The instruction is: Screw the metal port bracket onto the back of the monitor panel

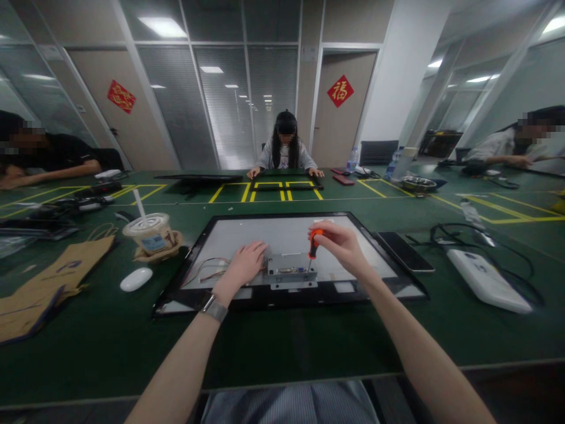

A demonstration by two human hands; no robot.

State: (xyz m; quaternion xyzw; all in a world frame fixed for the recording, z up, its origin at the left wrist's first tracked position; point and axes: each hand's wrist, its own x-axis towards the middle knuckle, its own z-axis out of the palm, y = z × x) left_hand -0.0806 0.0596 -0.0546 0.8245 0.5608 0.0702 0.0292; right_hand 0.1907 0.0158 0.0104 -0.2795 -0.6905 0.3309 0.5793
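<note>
A flat display panel (229, 232) with a black frame lies on the table in front of me. Near its front edge sits a metal bracket (282, 259) that carries a row of connectors. My right hand (338, 244) grips an orange and black screwdriver (315, 240), held upright with its shaft reaching down to the bracket's right part. My left hand (247, 263) lies on the panel against the bracket's left side, fingers stretched out; the thumb is hidden. Thin wires (214, 268) run across the panel left of that hand.
Left of the panel are a drink cup (152, 232) with a straw, a white mouse (136, 279) and a paper bag (57, 277). To the right lie a phone (404, 250), a white power bank (488, 280) and black cables (485, 241). People sit opposite and at both sides.
</note>
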